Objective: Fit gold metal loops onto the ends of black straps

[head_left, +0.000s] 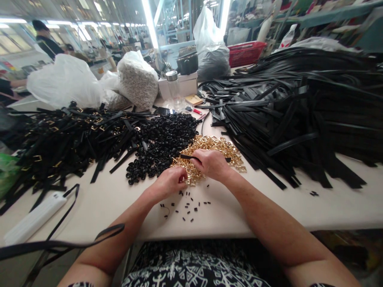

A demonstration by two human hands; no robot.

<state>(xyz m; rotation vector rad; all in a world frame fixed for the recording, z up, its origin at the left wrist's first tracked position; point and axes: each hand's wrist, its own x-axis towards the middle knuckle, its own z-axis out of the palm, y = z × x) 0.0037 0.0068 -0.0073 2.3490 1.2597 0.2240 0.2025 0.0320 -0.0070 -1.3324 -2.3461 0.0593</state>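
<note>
My right hand (pixel 211 163) is closed on a black strap (pixel 188 157), which sticks out to the left of the fingers over a pile of gold buckles (pixel 235 153). Just left of it, my left hand (pixel 172 181) has its fingers pinched together at the pile's near left edge; what they hold, if anything, is too small to make out. Black loops (pixel 167 131) lie heaped behind and left of my hands. Small black bits (pixel 187 207) are scattered on the table nearer to me.
Black straps with buckles (pixel 89 131) cover the left of the table (pixel 221 215), with a white power strip (pixel 37 217) in front. Long black straps (pixel 284 107) fill the right. Behind stand a glass jar (pixel 173 89), filled bags (pixel 138 79) and a red basket (pixel 245 54).
</note>
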